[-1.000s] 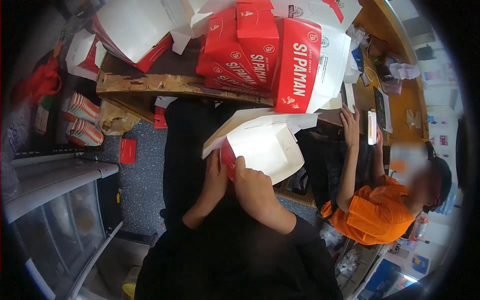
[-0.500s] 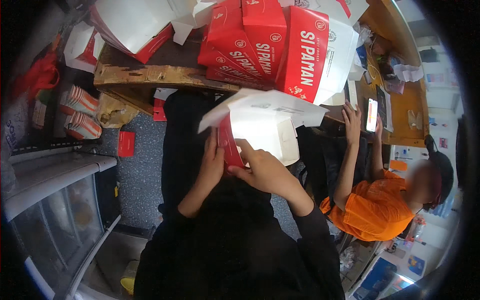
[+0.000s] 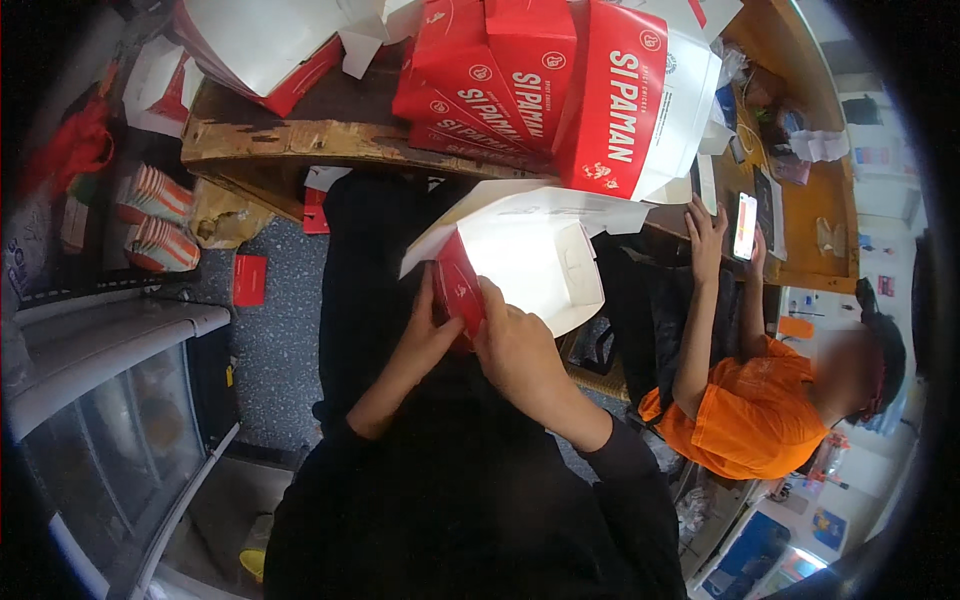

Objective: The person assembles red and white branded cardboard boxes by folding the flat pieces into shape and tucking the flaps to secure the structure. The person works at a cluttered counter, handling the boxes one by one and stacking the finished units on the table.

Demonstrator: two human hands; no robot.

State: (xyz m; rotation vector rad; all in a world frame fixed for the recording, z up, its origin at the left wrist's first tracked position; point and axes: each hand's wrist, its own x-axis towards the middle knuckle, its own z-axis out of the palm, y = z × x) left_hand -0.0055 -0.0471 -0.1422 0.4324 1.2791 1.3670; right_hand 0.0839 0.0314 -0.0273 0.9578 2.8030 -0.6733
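Note:
A cardboard food box (image 3: 515,265), red outside and white inside, is held over my lap with its lid flap raised on the far side. At its left end, my left hand (image 3: 425,340) grips the red end panel (image 3: 461,285) from the outer side. Fingers of my right hand (image 3: 515,345) close on the same panel from the inner side and the near corner. The box's right end stands folded up. Parts of the fingertips are hidden behind the cardboard.
Several red folded boxes (image 3: 490,90) stack on the wooden table (image 3: 300,140); an opened box (image 3: 265,45) lies left of them. Striped paper cups (image 3: 160,245) stand at left above a glass-topped freezer (image 3: 110,430). At right a person in orange (image 3: 740,415) holds a phone (image 3: 744,228).
My right fingers have shifted from inside the box toward the top and near corner of the red end panel. The left thumb now presses nearer that corner, and the panel leans more.

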